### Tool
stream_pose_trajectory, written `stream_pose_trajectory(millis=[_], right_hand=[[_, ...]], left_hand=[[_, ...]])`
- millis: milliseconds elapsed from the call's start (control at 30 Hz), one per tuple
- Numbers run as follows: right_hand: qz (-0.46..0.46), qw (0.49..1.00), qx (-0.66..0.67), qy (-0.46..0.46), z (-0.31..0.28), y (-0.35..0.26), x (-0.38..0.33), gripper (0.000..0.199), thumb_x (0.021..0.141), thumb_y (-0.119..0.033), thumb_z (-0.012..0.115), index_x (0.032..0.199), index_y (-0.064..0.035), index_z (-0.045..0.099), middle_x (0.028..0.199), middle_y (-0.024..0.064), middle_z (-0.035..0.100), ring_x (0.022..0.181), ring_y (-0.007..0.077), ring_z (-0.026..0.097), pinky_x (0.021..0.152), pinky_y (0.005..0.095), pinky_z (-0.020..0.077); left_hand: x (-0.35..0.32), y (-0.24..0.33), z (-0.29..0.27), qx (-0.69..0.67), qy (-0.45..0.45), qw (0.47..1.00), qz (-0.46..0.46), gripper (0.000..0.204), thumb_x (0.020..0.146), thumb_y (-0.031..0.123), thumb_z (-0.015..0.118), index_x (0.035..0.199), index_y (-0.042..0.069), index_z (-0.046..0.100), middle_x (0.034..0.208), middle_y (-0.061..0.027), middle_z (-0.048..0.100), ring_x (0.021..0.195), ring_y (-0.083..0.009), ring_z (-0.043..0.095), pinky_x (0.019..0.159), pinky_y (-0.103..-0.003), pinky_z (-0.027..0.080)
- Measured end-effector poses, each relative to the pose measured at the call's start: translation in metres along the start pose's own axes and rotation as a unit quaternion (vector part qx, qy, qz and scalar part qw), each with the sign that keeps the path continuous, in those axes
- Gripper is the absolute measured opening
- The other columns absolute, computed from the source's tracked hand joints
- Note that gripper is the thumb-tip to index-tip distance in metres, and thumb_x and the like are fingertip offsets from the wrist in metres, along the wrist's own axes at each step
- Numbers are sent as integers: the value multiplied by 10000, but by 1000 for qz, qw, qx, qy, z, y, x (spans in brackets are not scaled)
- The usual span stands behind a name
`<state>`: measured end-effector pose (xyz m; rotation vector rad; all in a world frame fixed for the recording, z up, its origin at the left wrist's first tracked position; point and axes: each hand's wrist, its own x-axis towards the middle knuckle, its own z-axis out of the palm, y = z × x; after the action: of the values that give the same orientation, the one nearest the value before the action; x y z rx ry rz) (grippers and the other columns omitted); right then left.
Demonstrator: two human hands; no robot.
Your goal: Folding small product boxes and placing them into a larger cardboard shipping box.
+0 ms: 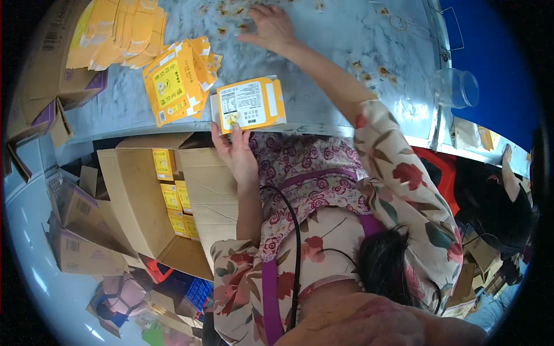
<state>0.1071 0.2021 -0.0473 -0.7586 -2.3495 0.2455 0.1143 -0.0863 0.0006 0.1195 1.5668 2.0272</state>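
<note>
We see left hand (235,151) pinching lower edge of yellow carton (249,105), fingers closed on it; right hand (270,26) spread open, fingertips touching small pieces (231,11) on table (323,86).

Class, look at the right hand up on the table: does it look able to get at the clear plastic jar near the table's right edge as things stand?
Probably yes. The right hand rests on the table, and the clear plastic jar lies on its side further right, with only small scattered bits on the surface between them.
</note>
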Motion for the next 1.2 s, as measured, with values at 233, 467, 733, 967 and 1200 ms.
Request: stream_pose_trajectory(millis=[233,467,733,967,1200], right_hand=[[54,995,-49,-66,-30,-8,-26,440,724,-415,722,1018,-93,664,1137,82,639,1046,328,574,940,411,425],[180,927,323,-56,-119,43,-73,250,836,-191,647,1058,-78,666,1151,83,641,1031,250,589,964,366,424],[-89,981,169,-25,-72,74,-26,257,935,-129,549,1178,-73,616,1069,56,655,981,227,629,865,351,496],[-134,980,9,-146,-32,38,-13,239,873,-140,567,1097,-137,652,1286,6,574,1088,241,572,958,359,446],[-145,971,35,-184,-120,60,-87,241,880,-173,596,1096,-86,656,1291,40,568,1158,258,530,984,396,408]], left_hand=[[0,0,-3,-4,-1,1000,-7,618,934,55,557,1438,26,199,1351,-133,347,1191,-256,474,967,-427,472],[-3,14,-4,2,-40,999,-16,634,936,58,558,1445,27,183,1333,-150,340,1210,-276,463,982,-438,472],[1,13,-26,82,-112,987,-82,691,916,44,577,1454,31,144,1210,-192,449,919,-266,639,807,-370,562],[-5,26,-23,220,-141,956,-132,746,927,111,581,1463,42,67,964,-180,578,706,-218,655,586,-307,567],[14,51,9,562,-203,770,225,840,649,112,830,1380,75,418,1199,-163,509,1009,-303,543,848,-390,467]])
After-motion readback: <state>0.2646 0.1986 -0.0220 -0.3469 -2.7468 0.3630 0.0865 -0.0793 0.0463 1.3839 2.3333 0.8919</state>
